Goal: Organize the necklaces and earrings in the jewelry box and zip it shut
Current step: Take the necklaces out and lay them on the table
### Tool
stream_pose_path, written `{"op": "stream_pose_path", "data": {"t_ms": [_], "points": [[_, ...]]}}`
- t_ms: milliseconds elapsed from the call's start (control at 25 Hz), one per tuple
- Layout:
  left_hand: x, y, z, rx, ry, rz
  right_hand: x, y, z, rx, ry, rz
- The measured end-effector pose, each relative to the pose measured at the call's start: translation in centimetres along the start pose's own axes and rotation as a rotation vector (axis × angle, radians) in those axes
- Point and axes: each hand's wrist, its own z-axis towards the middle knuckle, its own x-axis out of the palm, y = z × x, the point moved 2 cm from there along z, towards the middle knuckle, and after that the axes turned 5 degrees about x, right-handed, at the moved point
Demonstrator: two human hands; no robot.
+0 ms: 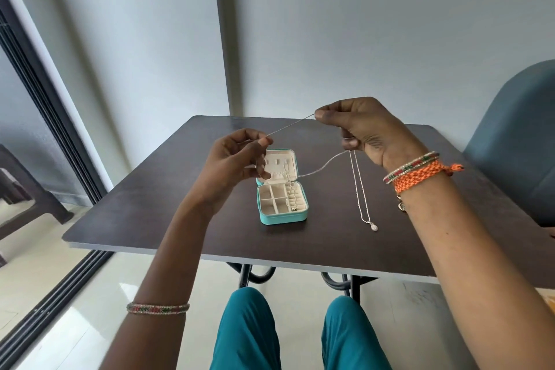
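A small turquoise jewelry box (282, 218) lies open on the dark table (330, 237), its cream lid raised at the back and its divided tray facing up. A thin chain and small pieces sit in the tray's right compartment (292, 200). My left hand (237, 159) and my right hand (363, 129) are raised above the box, each pinching a silver chain necklace (289, 126) stretched between them. A slack length of chain (324, 167) sags toward the box lid. From my right hand a second loop with a small pendant (374, 227) hangs down to the table.
A blue-grey chair (516, 135) stands at the table's right. A sliding door frame (51, 117) runs along the left, with dark furniture (24, 189) beyond it. My knees in teal trousers (249, 333) are under the table's near edge.
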Motion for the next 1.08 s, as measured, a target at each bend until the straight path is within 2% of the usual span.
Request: {"op": "stream_pose_path", "data": {"t_ms": [120,320,400,680,880,1080], "points": [[0.3,-0.3,0.0,-0.005,0.003,-0.12,-0.8,-0.5,0.2,0.061,-0.01,0.059],[0.7,-0.4,-0.2,-0.145,-0.032,-0.622,-1.5,-1.3,0.3,0.172,0.068,0.223],[0.4,-0.3,-0.1,-0.143,-0.043,-0.714,-1.8,-1.7,0.3,0.212,0.105,0.344],[0.2,0.5,-0.5,-0.182,-0.045,-0.732,-2.1,-3.3,0.6,0.284,0.197,0.564],[0.1,0.8,-0.2,-0.147,0.01,-0.71,-1.7,-3.4,0.1,0.253,0.199,0.551],[0.6,0.8,0.1,-0.184,0.053,-0.688,-1.7,-3.9,0.0,0.29,0.262,0.503]]}}
